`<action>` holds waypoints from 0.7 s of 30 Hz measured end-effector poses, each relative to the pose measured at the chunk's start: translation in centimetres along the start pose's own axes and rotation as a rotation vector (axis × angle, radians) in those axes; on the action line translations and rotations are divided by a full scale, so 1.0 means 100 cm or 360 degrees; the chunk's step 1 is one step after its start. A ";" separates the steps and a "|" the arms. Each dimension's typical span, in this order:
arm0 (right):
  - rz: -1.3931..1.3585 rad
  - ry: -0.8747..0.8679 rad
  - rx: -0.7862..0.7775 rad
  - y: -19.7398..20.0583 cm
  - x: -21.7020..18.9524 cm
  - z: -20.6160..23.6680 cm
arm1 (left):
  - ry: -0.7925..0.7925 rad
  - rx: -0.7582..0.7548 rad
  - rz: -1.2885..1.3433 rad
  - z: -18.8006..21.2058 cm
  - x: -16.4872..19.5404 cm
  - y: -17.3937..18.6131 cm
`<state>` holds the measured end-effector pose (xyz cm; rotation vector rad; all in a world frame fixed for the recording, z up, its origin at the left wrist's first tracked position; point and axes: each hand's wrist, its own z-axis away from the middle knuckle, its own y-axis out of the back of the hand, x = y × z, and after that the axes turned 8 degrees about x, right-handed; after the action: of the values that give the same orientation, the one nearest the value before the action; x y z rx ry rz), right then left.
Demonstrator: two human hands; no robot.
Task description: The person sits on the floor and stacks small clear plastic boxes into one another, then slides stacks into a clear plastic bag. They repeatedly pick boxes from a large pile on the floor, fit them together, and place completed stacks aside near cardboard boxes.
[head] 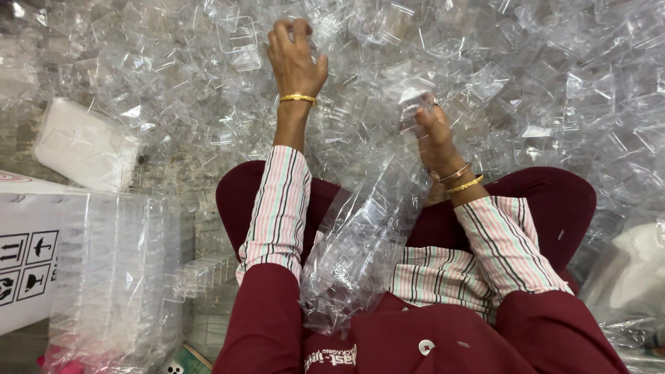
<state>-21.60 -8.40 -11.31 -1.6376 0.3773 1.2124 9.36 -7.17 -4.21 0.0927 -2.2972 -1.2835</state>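
**Two hands in a sea of clear plastic boxes**

The left hand (296, 59) is stretched out into the heap of clear plastic boxes (499, 83), its grip curled down over the pieces beneath the fingers. It looks to be closing on one, though whether a box is actually held cannot be told among the glare.

The right hand (433, 131) sits nearer the body, its grip pinched around the mouth of a clear plastic bag (360, 242). The bag trails from that grip back across the lap, part filled with boxes, seemingly held open and close so pieces can drop in.

Left of the left grip lie a white packet (83, 142) and a cardboard carton (28, 270).
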 end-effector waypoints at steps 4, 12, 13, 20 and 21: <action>0.0423 0.0113 0.0033 -0.011 -0.004 0.005 | 0.0282 0.0452 0.1134 0.012 0.014 0.018; 0.0570 0.0229 -0.0054 -0.035 -0.019 0.008 | -0.0046 -0.0256 0.1845 0.086 0.081 0.035; 0.0576 0.0293 -0.0062 -0.035 -0.022 0.009 | -0.0109 -0.0321 0.1678 0.090 0.082 0.035; 0.0717 0.0453 -0.0119 -0.038 -0.028 0.010 | -0.0220 -0.0399 0.1459 0.093 0.079 0.027; 0.0810 0.0432 -0.0110 -0.038 -0.028 0.011 | -0.0294 -0.0322 0.1469 0.094 0.080 0.025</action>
<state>-20.61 -6.69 -6.85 -1.8336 0.9778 1.3802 -1.41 -0.77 -3.05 -1.0592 -1.9069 -1.0089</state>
